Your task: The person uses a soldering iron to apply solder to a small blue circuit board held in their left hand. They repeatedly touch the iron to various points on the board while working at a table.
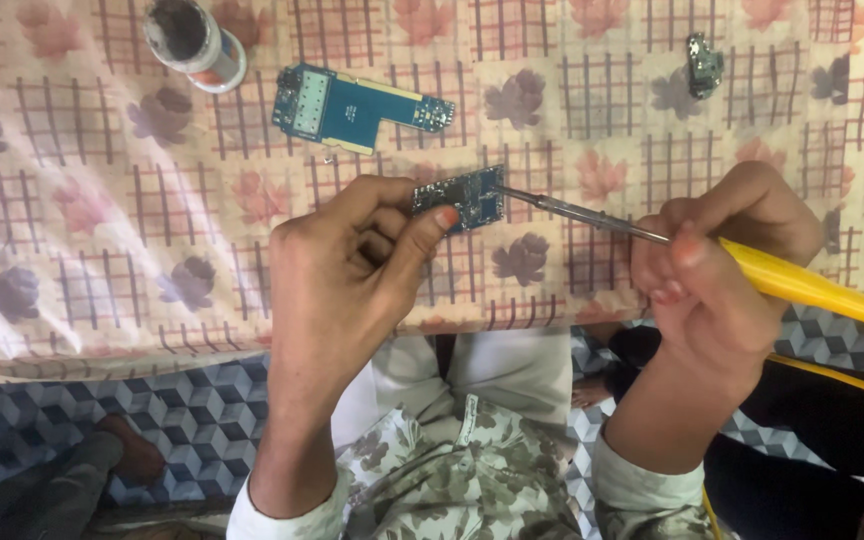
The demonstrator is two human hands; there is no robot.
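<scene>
The left hand [347, 265] is curled, thumb and fingers pinching a small blue circuit board [462, 196] by its left end and holding it up over the cloth. The right hand [717, 270] is closed in a fist-like grip around the yellow handle of a soldering iron [802, 283], whose thin metal shaft runs left so that the tip touches the right edge of the small board.

On the flower-patterned cloth [82, 230] beyond the hands lies one larger blue circuit board [357, 108], L-shaped, just above the held one and apart from it. One small round tin [195, 42] with dark contents lies tilted at the upper left. One small dark component [704, 64] lies at the upper right, well apart from the rest. That makes two boards, one iron, one tin, one loose part.
</scene>
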